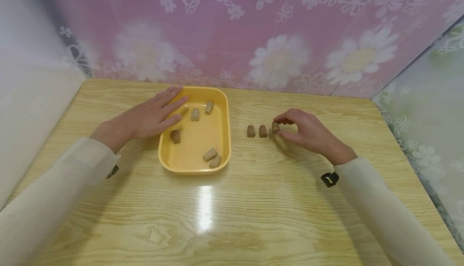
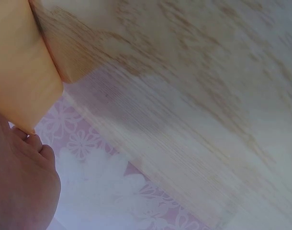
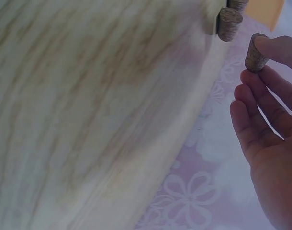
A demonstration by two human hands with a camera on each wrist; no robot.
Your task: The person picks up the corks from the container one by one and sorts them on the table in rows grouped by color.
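Between thumb and fingertips, my right hand (image 1: 308,131) pinches a dark brown cork (image 1: 276,127); the right wrist view shows this tapered cork (image 3: 255,55) as well. To its left, a dark cork (image 1: 262,131) and another dark cork (image 1: 251,131) stand in a row on the table. My left hand (image 1: 150,118) rests on the left rim of a yellow tray (image 1: 229,133), fingers spread and straight over its upper left part. Inside the tray lie a dark cork (image 1: 175,136) and several pale ones, among them a pale cork (image 1: 195,114) and a pale cork (image 1: 210,154).
The wood-grain table (image 1: 232,225) is glossy, with a light reflection near its front. A pink flowered curtain (image 1: 224,28) closes off the back. Pale cloth (image 1: 32,77) hangs on the left, and a flowered sheet (image 1: 427,109) on the right.
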